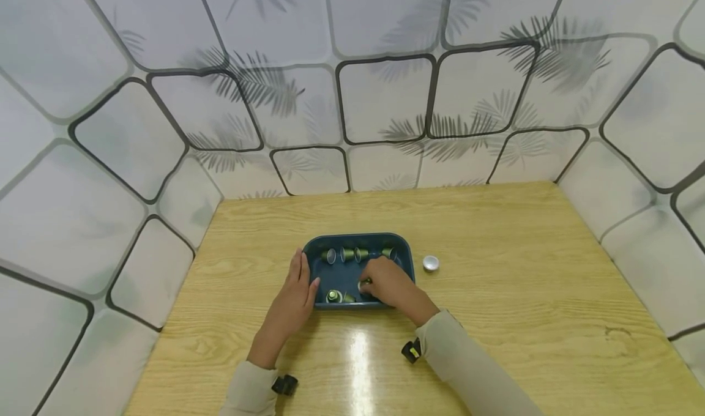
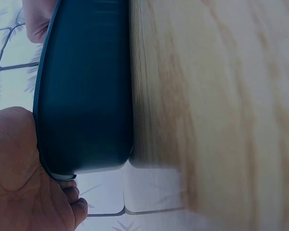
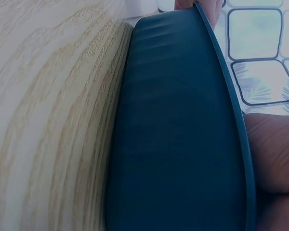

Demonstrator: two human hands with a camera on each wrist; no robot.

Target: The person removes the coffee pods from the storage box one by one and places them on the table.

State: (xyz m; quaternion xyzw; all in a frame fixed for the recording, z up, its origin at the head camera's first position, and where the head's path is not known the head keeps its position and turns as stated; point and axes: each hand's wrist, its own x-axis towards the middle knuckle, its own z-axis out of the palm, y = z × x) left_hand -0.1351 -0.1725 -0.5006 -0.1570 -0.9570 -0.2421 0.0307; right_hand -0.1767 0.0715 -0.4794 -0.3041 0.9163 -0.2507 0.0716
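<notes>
A dark blue tray sits on the wooden table with several green coffee capsules in it. Along its far side lie capsules on their sides; another capsule is at the near left. My left hand holds the tray's left end, its thumb over the rim and its fingers along the outside. Reaching over the near right rim, my right hand pinches a capsule, mostly hidden by the fingers. In both wrist views the tray's outer wall fills much of the picture.
One capsule with its pale silver face up stands on the table just right of the tray. The wooden table is bounded by patterned wall panels at the back and both sides.
</notes>
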